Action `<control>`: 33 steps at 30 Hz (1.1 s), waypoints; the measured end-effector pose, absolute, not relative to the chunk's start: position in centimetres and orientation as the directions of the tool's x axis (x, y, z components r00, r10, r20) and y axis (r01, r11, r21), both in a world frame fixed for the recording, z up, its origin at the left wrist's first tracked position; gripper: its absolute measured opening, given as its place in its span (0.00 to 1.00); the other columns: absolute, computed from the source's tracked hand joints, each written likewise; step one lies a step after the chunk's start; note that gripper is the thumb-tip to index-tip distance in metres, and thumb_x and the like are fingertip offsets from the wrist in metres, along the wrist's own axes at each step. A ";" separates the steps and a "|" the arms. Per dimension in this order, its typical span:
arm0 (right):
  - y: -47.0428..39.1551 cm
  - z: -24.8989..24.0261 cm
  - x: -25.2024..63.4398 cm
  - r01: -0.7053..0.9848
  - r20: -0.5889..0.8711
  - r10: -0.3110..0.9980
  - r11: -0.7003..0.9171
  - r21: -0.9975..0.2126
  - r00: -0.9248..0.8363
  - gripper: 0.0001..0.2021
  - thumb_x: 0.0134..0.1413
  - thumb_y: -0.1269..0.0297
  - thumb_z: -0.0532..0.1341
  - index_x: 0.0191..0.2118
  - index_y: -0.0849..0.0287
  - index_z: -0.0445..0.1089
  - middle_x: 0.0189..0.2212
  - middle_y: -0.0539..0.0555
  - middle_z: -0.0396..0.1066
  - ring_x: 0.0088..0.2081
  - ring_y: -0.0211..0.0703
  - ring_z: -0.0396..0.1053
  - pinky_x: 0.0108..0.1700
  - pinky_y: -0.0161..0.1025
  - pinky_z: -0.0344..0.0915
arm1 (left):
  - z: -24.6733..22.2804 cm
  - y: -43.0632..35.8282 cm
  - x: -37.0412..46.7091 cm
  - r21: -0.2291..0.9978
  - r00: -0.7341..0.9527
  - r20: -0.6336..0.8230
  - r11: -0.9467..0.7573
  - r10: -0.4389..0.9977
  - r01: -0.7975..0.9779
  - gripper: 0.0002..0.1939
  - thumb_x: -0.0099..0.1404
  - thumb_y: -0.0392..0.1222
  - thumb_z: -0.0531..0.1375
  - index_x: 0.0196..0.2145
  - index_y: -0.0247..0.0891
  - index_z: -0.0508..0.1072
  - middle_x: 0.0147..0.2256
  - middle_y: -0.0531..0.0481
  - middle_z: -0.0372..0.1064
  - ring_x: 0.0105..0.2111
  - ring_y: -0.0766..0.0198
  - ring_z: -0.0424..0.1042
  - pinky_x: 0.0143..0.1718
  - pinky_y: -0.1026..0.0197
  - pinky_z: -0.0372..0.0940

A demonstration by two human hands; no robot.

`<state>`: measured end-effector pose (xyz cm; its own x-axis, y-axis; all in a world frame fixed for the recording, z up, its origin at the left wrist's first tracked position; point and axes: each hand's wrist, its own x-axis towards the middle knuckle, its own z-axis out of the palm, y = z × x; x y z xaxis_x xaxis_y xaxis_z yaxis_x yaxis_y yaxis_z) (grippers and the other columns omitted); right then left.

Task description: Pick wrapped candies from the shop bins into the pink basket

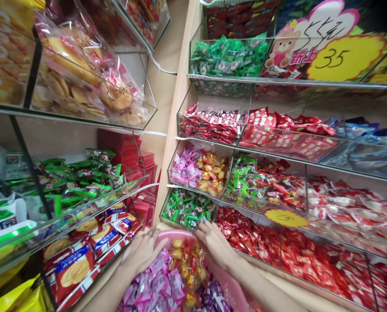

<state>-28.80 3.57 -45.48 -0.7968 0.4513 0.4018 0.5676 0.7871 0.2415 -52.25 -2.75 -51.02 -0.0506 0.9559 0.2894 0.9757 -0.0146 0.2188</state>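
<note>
The pink basket sits at the bottom centre, holding lilac packets on its left, gold-and-red packets in its middle and dark purple packets toward its near right. At the basket's far left rim is the left hand, thumb spread from the fingers; whether its grip closes on the rim I cannot tell. The right hand is over the far right rim, fingers stretched forward, their tips by the bin of green-wrapped candies just beyond the basket; whether that grip pinches anything I cannot tell.

To the basket's right, a low bin holds red packets, with a yellow oval tag marked 15 above them. To its left lie red-and-blue biscuit packets. Higher beyond the basket, a yellow sign reads 35.
</note>
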 end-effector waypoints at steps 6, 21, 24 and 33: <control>4.3 -35.4 -31.2 0.630 0.591 0.342 0.672 0.389 -0.730 0.06 0.60 0.69 0.52 0.38 0.59 0.66 0.33 0.53 0.65 0.37 0.44 0.56 0.35 0.39 0.49 | -51.1 -2.8 -52.3 0.212 -0.055 0.286 -0.007 0.957 0.977 0.35 0.63 0.62 0.34 0.51 0.38 0.64 0.50 0.40 0.66 0.49 0.53 0.65 0.49 0.52 0.57; 9.2 -28.9 -32.0 0.795 0.548 0.596 0.298 0.528 -0.587 0.10 0.55 0.74 0.53 0.34 0.63 0.72 0.36 0.63 0.69 0.41 0.52 0.58 0.40 0.45 0.49 | -51.8 -2.4 -52.8 0.258 -0.051 0.297 -0.029 0.954 0.966 0.35 0.63 0.62 0.34 0.52 0.37 0.64 0.51 0.40 0.65 0.51 0.52 0.63 0.51 0.52 0.56; 9.3 -28.5 -31.8 0.790 0.549 0.588 0.299 0.535 -0.594 0.11 0.56 0.74 0.52 0.33 0.63 0.72 0.36 0.63 0.69 0.42 0.52 0.58 0.40 0.45 0.49 | -51.8 -2.5 -52.9 0.272 -0.065 0.296 -0.019 0.953 0.962 0.35 0.63 0.62 0.35 0.53 0.36 0.63 0.51 0.40 0.65 0.51 0.53 0.63 0.52 0.52 0.54; 8.7 -26.3 -30.6 0.792 0.669 0.433 0.237 0.562 -0.604 0.09 0.57 0.75 0.50 0.36 0.65 0.67 0.34 0.60 0.67 0.39 0.51 0.59 0.36 0.42 0.47 | -51.3 -2.8 -52.9 0.259 -0.069 0.294 -0.010 0.953 0.966 0.35 0.63 0.62 0.35 0.52 0.38 0.64 0.48 0.41 0.67 0.49 0.53 0.65 0.50 0.53 0.56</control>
<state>-30.58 8.74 -26.29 -0.6043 0.4330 0.6688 0.7922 0.2369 0.5624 -52.90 -2.83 -51.33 -0.0689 0.9534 0.2937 0.9657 -0.0101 0.2594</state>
